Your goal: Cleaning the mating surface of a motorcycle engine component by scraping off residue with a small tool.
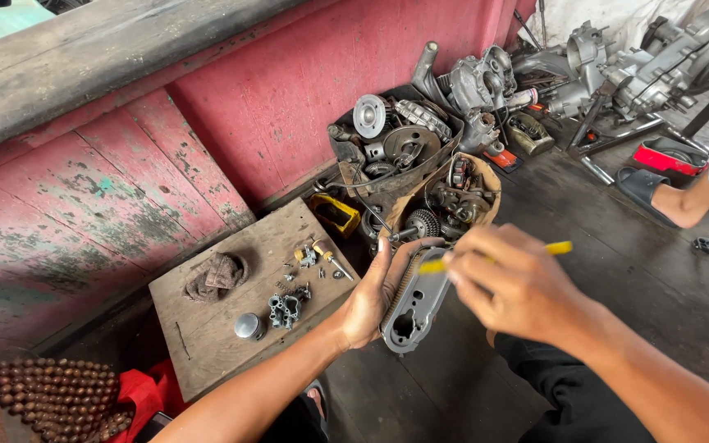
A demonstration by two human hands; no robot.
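At frame centre: cleaning stage (judging by pose), left hand [368, 299] gripping grey engine cover [414, 308], right hand [512, 283] pinching yellow-handled tool [494, 256]; next, steadier bracing.

Both bare forearms reach forward from the lower edge of the view and converge near the middle. The left hand [368, 297] is turned palm-right, fingers extended upward and thumb spread, cupped around what it supports. The right hand [509, 283] sits just beside it, slightly higher, knuckles up, fingers curled in a pinch, wrist bent a little inward.
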